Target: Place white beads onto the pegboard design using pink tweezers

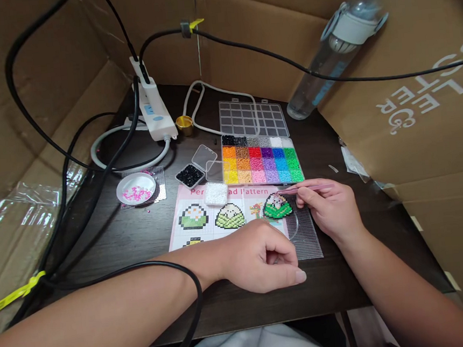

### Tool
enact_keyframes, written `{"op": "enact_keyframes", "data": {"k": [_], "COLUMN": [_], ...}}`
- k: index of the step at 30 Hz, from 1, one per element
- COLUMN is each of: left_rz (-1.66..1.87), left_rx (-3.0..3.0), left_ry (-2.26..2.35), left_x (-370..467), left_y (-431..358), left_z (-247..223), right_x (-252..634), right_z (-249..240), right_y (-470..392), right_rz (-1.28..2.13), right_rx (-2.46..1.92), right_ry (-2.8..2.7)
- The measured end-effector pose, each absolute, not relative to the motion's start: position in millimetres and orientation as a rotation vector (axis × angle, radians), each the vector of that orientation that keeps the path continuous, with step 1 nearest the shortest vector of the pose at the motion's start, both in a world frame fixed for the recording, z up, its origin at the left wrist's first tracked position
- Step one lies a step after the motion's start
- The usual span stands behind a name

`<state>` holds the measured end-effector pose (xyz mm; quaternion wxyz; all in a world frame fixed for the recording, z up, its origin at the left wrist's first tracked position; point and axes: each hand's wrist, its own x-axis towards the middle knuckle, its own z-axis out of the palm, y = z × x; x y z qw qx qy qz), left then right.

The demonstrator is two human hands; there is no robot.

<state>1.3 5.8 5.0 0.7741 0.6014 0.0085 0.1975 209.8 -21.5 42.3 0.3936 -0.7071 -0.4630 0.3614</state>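
Observation:
My right hand [332,210] grips pink tweezers [314,187], whose tips point left to the top of a bead design [277,206]. That design has green, white, pink and black beads and sits on a clear pegboard [306,232]. My left hand [263,260] is curled into a loose fist with the thumb out, over the lower edge of the pattern sheet [221,192]; nothing shows in it. Printed bead patterns fill the sheet. Near its top stand a small box of white beads [216,194] and an open box of black beads [190,176].
Beyond the sheet lies an open compartment case [261,160] of coloured beads. At left is a white dish [136,188] with pink and white beads. A power strip [155,112], a gold cup [184,124] and a bottle [327,62] stand behind. A black cable [196,284] crosses my left forearm.

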Motion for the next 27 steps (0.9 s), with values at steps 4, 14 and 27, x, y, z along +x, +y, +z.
{"op": "enact_keyframes", "data": {"k": [4, 14, 27], "left_rz": [0.429, 0.446, 0.449], "left_rx": [1.303, 1.309, 1.298], "left_ry": [0.017, 0.019, 0.014], "left_x": [1.8, 1.9, 1.9], "left_y": [5.5, 4.9, 5.0], "left_z": [4.1, 2.8, 3.3], "right_x": [208.4, 206.9, 207.5], "right_z": [42.4, 44.9, 43.6], "right_y": [-21.7, -21.5, -21.7], "right_rz": [0.903, 0.885, 0.903], "right_rx": [-1.814, -1.834, -1.831], "right_ry": [-1.191, -1.219, -1.185]}}
